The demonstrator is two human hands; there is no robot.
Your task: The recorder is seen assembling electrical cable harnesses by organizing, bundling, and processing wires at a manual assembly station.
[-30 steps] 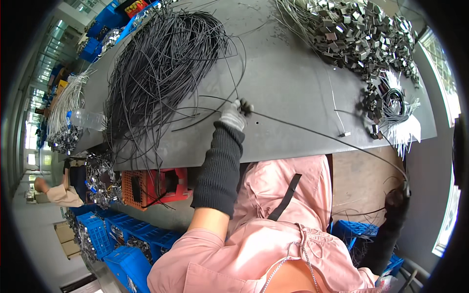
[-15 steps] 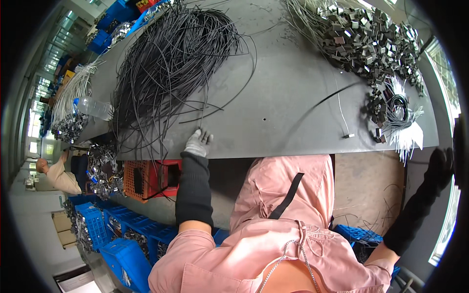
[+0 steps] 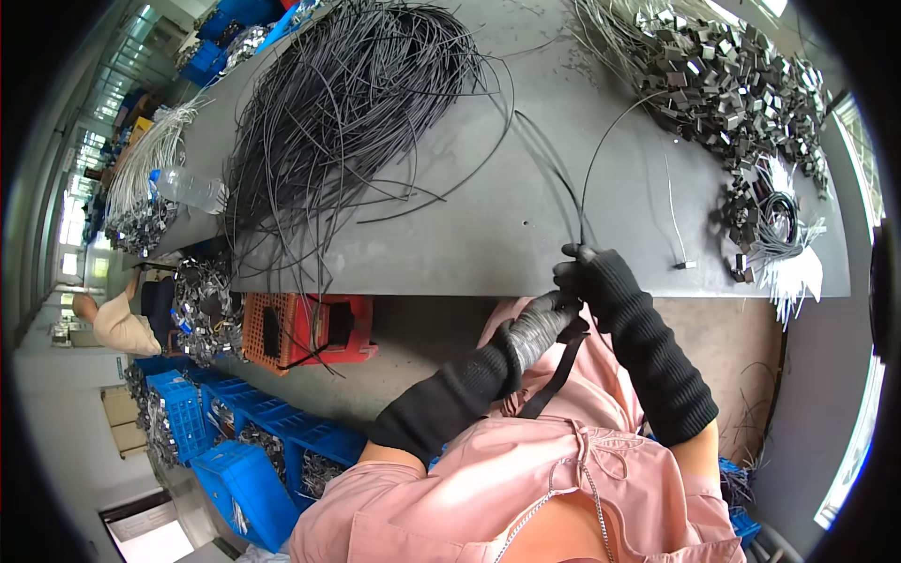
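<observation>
Just in front of the table edge my two gloved hands have come together. My right hand [image 3: 584,269], in a dark glove, is closed on a thin black cable [image 3: 584,202]. Two strands rise from its fingers, one straight and one curving toward the pile of metal-ended parts on the right. Below and touching it, my left hand [image 3: 540,330], in a grey glove, has its fingers curled in; what they hold is hidden. A large heap of loose black cables [image 3: 347,103] covers the table's left half. A single white wire with a small metal end [image 3: 684,266] lies to the right.
The grey table [image 3: 450,253] carries a heap of metal-ended cables [image 3: 732,84] at the far right, a coiled bundle [image 3: 779,216] and a clear bottle [image 3: 188,190]. Red crate [image 3: 352,328] and blue crates [image 3: 249,497] stand lower left. Another person [image 3: 122,324] sits far left.
My left hand has left the table edge and moved right. My right hand has come in from the far right, and a black cable is now held up between the hands and table.
</observation>
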